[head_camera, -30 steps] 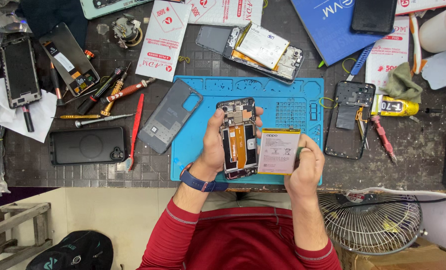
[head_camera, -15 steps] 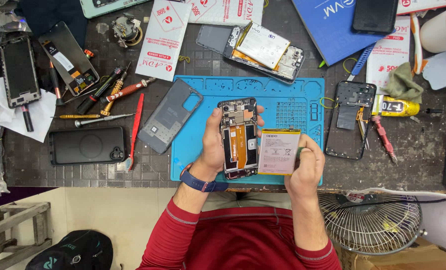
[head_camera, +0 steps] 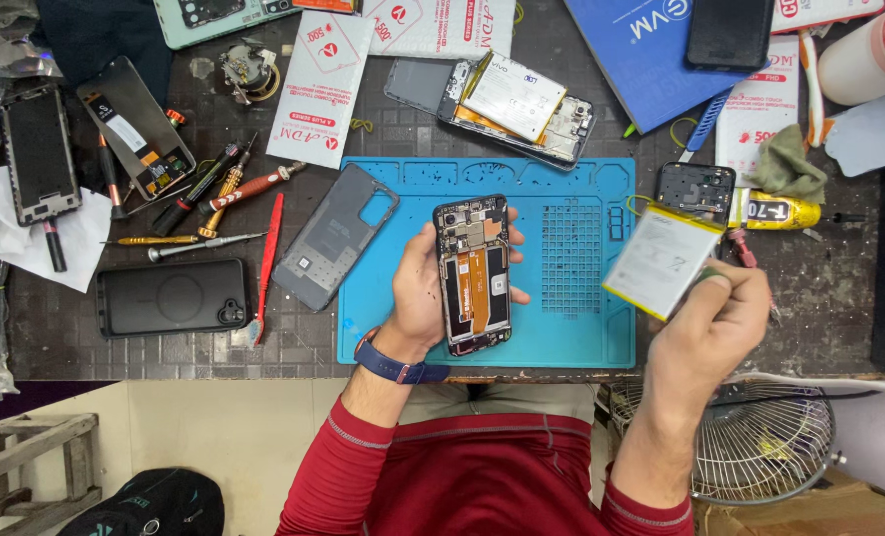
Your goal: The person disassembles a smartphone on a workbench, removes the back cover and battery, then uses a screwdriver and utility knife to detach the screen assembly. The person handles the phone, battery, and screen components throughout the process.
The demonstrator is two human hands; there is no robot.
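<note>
My left hand [head_camera: 425,288] holds an opened phone [head_camera: 474,273] upright over the blue work mat [head_camera: 571,328]; its circuit board and orange flex cable face me. My right hand [head_camera: 712,318] grips a flat white battery [head_camera: 661,260] with a yellow edge, off to the right of the mat, above a black phone frame [head_camera: 695,191]. The two hands are well apart.
A grey back cover [head_camera: 331,236] lies at the mat's left edge, with screwdrivers [head_camera: 226,189] and a red pry tool [head_camera: 266,260] beyond. Another opened phone with battery [head_camera: 507,99] sits behind the mat. A yellow glue tube [head_camera: 782,211] and a wire fan [head_camera: 760,447] are at the right.
The battery was against the opened phone's right side; my right hand has carried it away to the right. My left hand keeps the phone in about the same place.
</note>
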